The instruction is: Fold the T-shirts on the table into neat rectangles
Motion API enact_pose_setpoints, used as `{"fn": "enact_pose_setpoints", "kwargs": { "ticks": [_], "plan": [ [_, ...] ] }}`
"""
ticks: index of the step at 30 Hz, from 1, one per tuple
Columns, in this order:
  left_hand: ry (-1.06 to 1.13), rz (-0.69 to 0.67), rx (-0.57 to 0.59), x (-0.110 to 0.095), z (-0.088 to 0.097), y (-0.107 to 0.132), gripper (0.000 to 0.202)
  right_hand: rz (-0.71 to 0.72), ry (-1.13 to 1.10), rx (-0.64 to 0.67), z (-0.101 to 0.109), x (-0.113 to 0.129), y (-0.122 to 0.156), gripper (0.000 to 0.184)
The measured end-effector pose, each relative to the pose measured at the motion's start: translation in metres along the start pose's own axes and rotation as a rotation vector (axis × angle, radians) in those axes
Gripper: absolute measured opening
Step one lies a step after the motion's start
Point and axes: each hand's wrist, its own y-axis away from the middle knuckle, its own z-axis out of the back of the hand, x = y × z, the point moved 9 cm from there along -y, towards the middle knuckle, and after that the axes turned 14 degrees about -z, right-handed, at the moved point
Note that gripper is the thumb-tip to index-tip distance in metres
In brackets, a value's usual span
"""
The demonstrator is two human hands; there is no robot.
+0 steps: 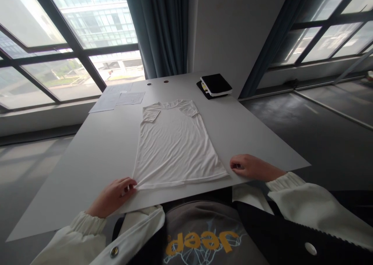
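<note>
A white short-sleeved T-shirt (177,144) lies spread flat, its neckline toward the far side and its hem near me. Light wrinkles run across its body. At the lower left corner of the hem, my left hand (115,193) pinches the fabric between thumb and fingers. My right hand (250,167) rests on the table just beyond the lower right corner, a little apart from the cloth. Its fingers are curled in, and no fabric shows in them.
The shirt is on a large white table (96,148). Printed sheets of paper (131,98) lie at the far left, and a black-covered stack of books or folders (216,84) at the far right. Two round holes sit near the back edge. Windows and a blue curtain (163,32) stand behind.
</note>
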Motion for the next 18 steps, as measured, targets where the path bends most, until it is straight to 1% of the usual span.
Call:
{"fn": "enact_pose_setpoints", "kwargs": {
  "ticks": [3, 6, 9, 13, 18],
  "plan": [
    [-0.018, 0.036, 0.020, 0.005, 0.000, 0.002, 0.030, 0.029, -0.012, 0.014, -0.001, 0.010, 0.001, 0.019],
    [-0.079, 0.044, 0.052, 0.007, -0.001, 0.004, 0.023, 0.052, 0.019, 0.039, -0.011, 0.018, 0.001, 0.016],
    [-0.131, 0.050, 0.040, 0.007, 0.002, 0.006, 0.020, 0.066, 0.085, 0.017, -0.019, 0.023, 0.000, 0.013],
    [-0.130, 0.011, 0.014, 0.004, 0.006, 0.009, 0.022, 0.089, 0.105, -0.023, -0.018, 0.027, 0.000, 0.015],
    [-0.093, 0.018, 0.033, 0.005, 0.005, 0.009, 0.026, 0.076, 0.155, 0.003, -0.014, 0.026, 0.002, 0.017]
  ]
}}
